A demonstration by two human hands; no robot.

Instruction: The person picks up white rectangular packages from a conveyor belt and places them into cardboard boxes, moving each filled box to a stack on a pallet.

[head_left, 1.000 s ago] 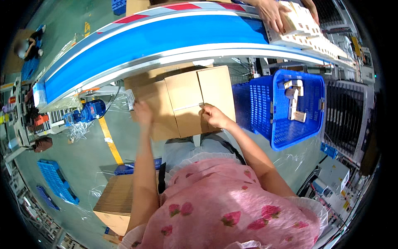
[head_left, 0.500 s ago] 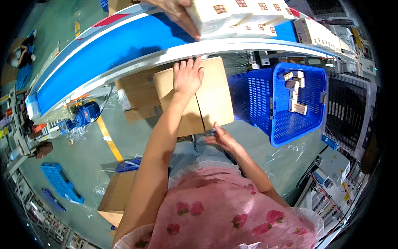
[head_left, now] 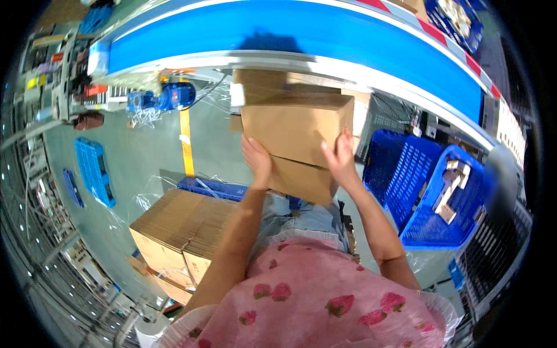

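Observation:
A brown cardboard box, its closed flaps meeting in a dark seam, is held between my two hands in front of my body. My left hand presses against its left side near the lower corner. On the opposite side my right hand grips the box, with the thumb lying on the top face. The undersides of the fingers are partly hidden by the box. Just beyond it runs the edge of a blue conveyor belt.
Blue plastic baskets stand at the right, one with small cartons inside. Flattened cardboard is stacked at lower left. More cardboard sits under the conveyor. A blue motor and blue pallet lie left.
My left hand has gone from the box's far top to its left side, and my right hand now grips its right side. The view has turned; another person's hand and white packs have left it.

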